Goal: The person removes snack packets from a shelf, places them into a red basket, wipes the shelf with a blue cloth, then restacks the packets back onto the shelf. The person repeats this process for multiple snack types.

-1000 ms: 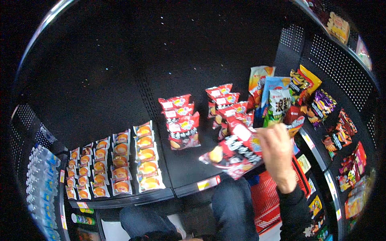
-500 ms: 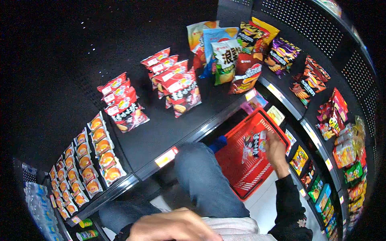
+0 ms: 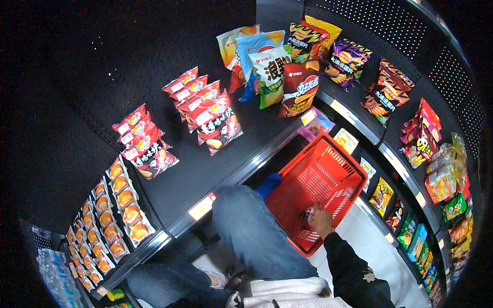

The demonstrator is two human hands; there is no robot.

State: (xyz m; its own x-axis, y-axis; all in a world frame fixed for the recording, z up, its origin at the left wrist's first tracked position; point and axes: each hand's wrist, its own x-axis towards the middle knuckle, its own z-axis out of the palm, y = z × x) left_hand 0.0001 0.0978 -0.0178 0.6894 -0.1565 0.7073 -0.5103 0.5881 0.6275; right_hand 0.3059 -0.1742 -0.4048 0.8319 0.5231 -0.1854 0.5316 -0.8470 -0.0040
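Snack packet: a small red, white and black part of it (image 3: 309, 215) shows, low inside the basket.
Right hand (image 3: 322, 222): reaching down into the basket, fingers pinching the packet's edge.
Left hand: out of view; its state cannot be told.
Red basket (image 3: 294, 192): slatted, beside the jeans-clad knee (image 3: 246, 218).
Black shelf (image 3: 200, 172): carries two rows of red snack bags (image 3: 220, 128).

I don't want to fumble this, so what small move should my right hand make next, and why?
Probably ease your right hand off the packet, leaving it in the red basket: the hand is inside the basket, right at the packet, though its grip is unclear.
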